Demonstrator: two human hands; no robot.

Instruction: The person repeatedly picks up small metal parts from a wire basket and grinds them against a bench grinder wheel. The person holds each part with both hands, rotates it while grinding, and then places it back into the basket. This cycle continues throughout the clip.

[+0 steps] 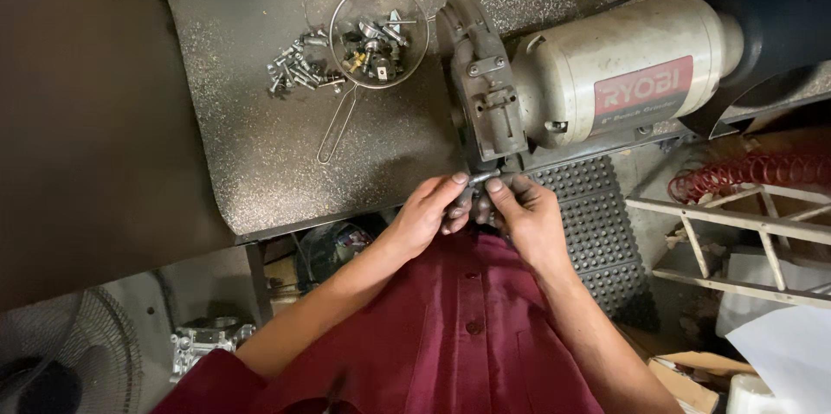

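At the surface's near edge, left hand (430, 211) and right hand (519, 211) pinch a small metal part (481, 178) together, steadying it against the bench grinder (554, 85).

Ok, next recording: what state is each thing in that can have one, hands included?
Left hand: closed, pinching the small metal part.
Right hand: closed on the same part.
Small metal part: held between both hands, up at the grinder's wheel guard.
Bench grinder: upright on the bench; running or not, cannot tell.
Wire strainer: upright, holding mixed hardware.
Loose bolts: piled beside the strainer.
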